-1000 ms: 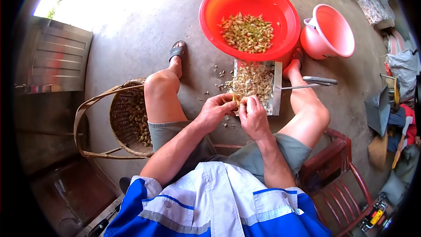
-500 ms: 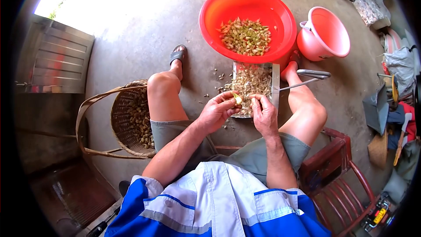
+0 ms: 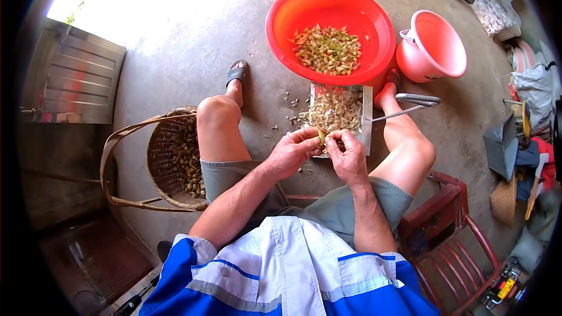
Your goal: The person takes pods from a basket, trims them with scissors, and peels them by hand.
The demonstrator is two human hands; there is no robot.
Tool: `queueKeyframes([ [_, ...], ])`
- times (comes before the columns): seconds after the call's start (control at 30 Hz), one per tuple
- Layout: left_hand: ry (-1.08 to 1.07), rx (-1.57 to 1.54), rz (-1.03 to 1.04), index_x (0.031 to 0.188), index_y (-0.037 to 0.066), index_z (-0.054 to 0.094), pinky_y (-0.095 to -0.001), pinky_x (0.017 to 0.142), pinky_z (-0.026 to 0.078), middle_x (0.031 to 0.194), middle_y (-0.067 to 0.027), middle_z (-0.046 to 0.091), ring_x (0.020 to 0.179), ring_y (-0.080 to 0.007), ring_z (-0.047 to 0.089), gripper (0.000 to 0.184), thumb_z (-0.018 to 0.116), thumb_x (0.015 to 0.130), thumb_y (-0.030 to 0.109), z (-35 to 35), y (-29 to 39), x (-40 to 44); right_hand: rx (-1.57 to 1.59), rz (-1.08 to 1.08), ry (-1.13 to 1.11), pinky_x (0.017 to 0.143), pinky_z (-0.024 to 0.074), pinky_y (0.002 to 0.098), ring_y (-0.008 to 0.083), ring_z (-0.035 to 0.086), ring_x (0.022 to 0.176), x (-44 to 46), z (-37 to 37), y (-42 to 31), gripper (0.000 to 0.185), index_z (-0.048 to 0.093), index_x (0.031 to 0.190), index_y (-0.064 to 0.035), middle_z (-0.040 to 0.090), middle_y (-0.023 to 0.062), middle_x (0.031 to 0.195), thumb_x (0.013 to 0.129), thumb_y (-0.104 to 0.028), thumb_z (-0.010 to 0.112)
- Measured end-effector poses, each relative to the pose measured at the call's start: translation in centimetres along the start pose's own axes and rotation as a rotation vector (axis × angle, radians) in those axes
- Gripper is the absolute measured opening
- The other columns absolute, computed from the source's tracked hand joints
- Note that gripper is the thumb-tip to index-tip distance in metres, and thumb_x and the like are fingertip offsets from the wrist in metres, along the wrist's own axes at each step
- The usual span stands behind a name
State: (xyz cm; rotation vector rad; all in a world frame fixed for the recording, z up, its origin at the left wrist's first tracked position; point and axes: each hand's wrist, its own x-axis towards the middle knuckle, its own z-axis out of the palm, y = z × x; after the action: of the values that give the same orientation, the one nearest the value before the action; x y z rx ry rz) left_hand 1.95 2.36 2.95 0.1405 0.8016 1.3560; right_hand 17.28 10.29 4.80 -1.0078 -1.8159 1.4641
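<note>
My left hand (image 3: pixel 294 151) is closed in a pinch on a small yellow-green bulb (image 3: pixel 321 136), which looks like a shallot or garlic clove. My right hand (image 3: pixel 348 157) is closed too, thumb and fingertips pressed against the bulb's other side. Below both hands lies a metal dustpan (image 3: pixel 367 120) with pale papery peelings (image 3: pixel 336 108) heaped in it. Beyond it stands a wide red basin (image 3: pixel 281 41) with many peeled bulbs (image 3: pixel 328 50) inside. To the left, a woven basket (image 3: pixel 159 155) contains brownish unpeeled bulbs (image 3: pixel 187 164).
A pink bucket (image 3: pixel 430 47) stands right of the basin. The dustpan's handle (image 3: pixel 418 100) sticks out toward my right leg. A reddish wooden chair (image 3: pixel 448 222) is at my right, and clutter including a blue-grey scoop (image 3: pixel 502 146) lines the right side. Loose scraps lie on the concrete floor.
My right hand has moved left and my left hand slightly right, so their fingertips now meet at the bulb. The bulb has turned more upright.
</note>
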Motion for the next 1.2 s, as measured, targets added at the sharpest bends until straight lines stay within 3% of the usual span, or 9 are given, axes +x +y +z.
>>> queueKeyframes([
  [0.3,0.05,-0.009,-0.117,0.114,0.005,0.056,-0.0236,0.062,0.048,0.099,-0.0067,0.067,0.075,-0.0109,0.061,0.024,0.047,0.101,0.023,1.2,1.5,-0.3,0.226,0.174,0.038,0.054,0.0446,0.0193,0.0036,0.051,0.059,0.5,-0.6,0.8,0.015,0.061,0.108,-0.0023,0.062,0.0015,0.08,0.095,-0.005,0.054],
  [0.43,0.077,0.07,-0.128,0.105,0.007,0.059,-0.0212,0.053,0.043,0.091,-0.0042,0.068,0.065,-0.0076,0.056,0.023,0.047,0.101,0.026,1.2,1.2,-0.4,-0.025,-0.029,-0.145,0.067,0.0509,0.0292,0.0178,0.063,0.074,0.6,-1.0,-0.3,0.025,0.061,0.115,-0.0015,0.065,0.0093,0.092,0.091,0.001,0.054],
  [0.47,0.082,0.097,-0.124,0.102,0.008,0.06,-0.0208,0.051,0.041,0.088,-0.0035,0.068,0.062,-0.0068,0.055,0.023,0.047,0.101,0.027,1.2,1.1,-0.4,-0.001,-0.005,-0.21,0.074,0.0512,0.0349,0.0271,0.065,0.084,0.6,-1.0,-0.8,0.027,0.06,0.114,-0.0009,0.064,0.0135,0.095,0.087,0.003,0.055],
  [0.57,0.097,0.157,-0.119,0.097,0.008,0.059,-0.0219,0.048,0.039,0.082,-0.0022,0.066,0.059,-0.0069,0.052,0.027,0.048,0.101,0.031,1.1,1.2,-0.5,-0.236,-0.272,-0.189,0.067,0.0509,0.0314,0.0221,0.062,0.073,0.8,-1.1,0.6,0.022,0.063,0.109,-0.0012,0.064,0.0102,0.089,0.088,0.002,0.057],
  [0.67,0.144,0.217,-0.079,0.095,0.008,0.059,-0.0219,0.047,0.038,0.077,-0.0006,0.064,0.057,-0.0063,0.051,0.027,0.048,0.101,0.033,0.7,0.9,-0.3,-0.286,-0.219,-0.206,0.069,0.0498,0.0395,0.0341,0.062,0.079,0.5,-0.8,0.0,0.014,0.063,0.099,-0.0001,0.062,0.0161,0.091,0.086,0.0,0.058],
  [0.8,0.225,0.18,-0.04,0.102,0.006,0.058,-0.0223,0.051,0.042,0.084,-0.0013,0.063,0.062,-0.007,0.053,0.025,0.051,0.099,0.03,0.9,1.4,-0.5,-0.306,-0.172,-0.165,0.064,0.0473,0.0425,0.0378,0.059,0.074,0.4,0.0,0.1,0.01,0.063,0.092,0.0001,0.061,0.0189,0.087,0.09,-0.007,0.056],
  [0.9,0.332,0.236,0.051,0.112,0.002,0.056,-0.0239,0.062,0.048,0.095,-0.0043,0.061,0.074,-0.0097,0.058,0.024,0.054,0.097,0.022,0.3,0.8,-0.2,-0.18,0.108,-0.202,0.061,0.0464,0.0415,0.0374,0.058,0.069,0.3,0.0,1.1,0.014,0.062,0.092,0.0003,0.061,0.0202,0.08,0.093,-0.012,0.056],
  [1.0,0.401,0.263,0.106,0.121,-0.001,0.051,-0.0271,0.082,0.051,0.105,-0.0082,0.058,0.093,-0.0154,0.059,0.032,0.055,0.089,0.005,-0.6,0.2,0.3,-0.204,0.205,-0.254,0.06,0.0463,0.0393,0.0305,0.059,0.064,0.4,-0.2,1.3,0.021,0.062,0.09,0.0012,0.061,0.0187,0.073,0.095,-0.018,0.055],
  [1.2,0.315,0.371,0.028,0.114,-0.002,0.056,-0.0275,0.085,0.05,0.104,-0.0069,0.06,0.095,-0.0145,0.058,0.029,0.054,0.085,-0.001,-0.4,0.9,-0.4,-0.191,0.267,-0.329,0.061,0.0474,0.0335,0.0208,0.06,0.064,1.2,-0.2,2.5,0.023,0.064,0.09,0.0005,0.063,0.0159,0.072,0.095,-0.02,0.054],
])
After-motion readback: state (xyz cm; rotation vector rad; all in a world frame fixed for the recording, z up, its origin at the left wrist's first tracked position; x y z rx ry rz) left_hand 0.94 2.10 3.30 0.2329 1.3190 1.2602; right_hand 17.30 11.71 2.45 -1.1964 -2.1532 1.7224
